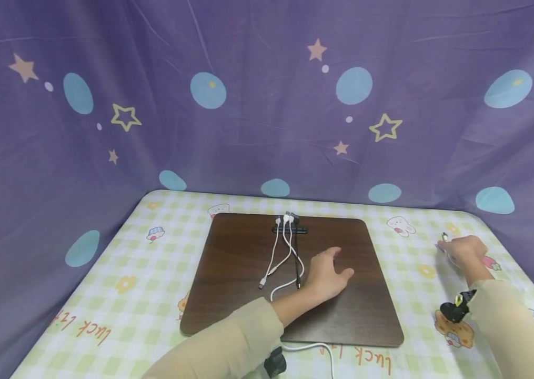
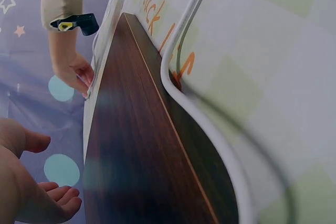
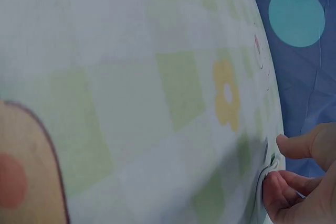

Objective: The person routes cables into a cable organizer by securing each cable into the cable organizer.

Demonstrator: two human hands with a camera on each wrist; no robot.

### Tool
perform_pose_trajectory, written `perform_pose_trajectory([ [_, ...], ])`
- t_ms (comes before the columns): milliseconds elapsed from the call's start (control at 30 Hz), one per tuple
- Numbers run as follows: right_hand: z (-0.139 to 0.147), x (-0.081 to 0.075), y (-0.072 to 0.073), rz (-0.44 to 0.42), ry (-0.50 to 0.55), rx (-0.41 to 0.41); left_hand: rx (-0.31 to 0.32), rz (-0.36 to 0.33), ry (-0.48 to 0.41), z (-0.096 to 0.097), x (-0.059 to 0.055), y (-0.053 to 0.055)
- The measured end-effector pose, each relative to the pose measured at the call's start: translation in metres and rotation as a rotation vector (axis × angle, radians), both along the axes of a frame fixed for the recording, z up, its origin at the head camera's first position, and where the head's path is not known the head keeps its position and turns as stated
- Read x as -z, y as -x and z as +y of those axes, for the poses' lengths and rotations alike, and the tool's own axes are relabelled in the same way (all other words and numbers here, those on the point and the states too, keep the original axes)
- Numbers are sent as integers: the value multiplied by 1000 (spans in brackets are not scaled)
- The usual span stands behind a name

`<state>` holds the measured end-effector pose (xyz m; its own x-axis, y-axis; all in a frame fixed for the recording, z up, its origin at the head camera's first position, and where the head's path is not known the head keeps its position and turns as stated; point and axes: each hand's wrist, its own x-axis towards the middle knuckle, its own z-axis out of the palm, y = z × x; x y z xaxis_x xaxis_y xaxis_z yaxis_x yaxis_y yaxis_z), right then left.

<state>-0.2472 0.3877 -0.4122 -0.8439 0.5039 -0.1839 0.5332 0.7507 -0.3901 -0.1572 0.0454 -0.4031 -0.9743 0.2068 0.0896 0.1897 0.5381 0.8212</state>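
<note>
My left hand (image 1: 325,275) is over the brown board (image 1: 243,295), thumb and fingers spread apart with nothing between them. Off to the right, my right hand (image 1: 466,250) pinches a white cable (image 3: 260,195) close to its tip, and the small connector (image 1: 444,236) pokes out past the fingertips. Left of my left hand, several cables lie on the board: white ones (image 1: 273,252) and a black one (image 1: 297,255). Their upper ends gather at a black strip-shaped holder (image 1: 301,230) by the board's far edge. My left forearm hides part of a white cable.
A green-checked tablecloth (image 1: 120,252) with printed figures surrounds the board. White cable (image 1: 314,346) runs off the board's near edge onto the cloth; up close it curves past the board edge (image 2: 157,98). A purple curtain (image 1: 267,147) hangs behind the table.
</note>
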Motion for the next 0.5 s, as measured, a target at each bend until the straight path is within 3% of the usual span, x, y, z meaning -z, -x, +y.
perform_pose_trajectory([
  [300,10,5,0,5,-67,20,39,29,17,14,-2,5],
  [500,10,4,-3,-10,82,111,110,69,52,20,-5,14],
])
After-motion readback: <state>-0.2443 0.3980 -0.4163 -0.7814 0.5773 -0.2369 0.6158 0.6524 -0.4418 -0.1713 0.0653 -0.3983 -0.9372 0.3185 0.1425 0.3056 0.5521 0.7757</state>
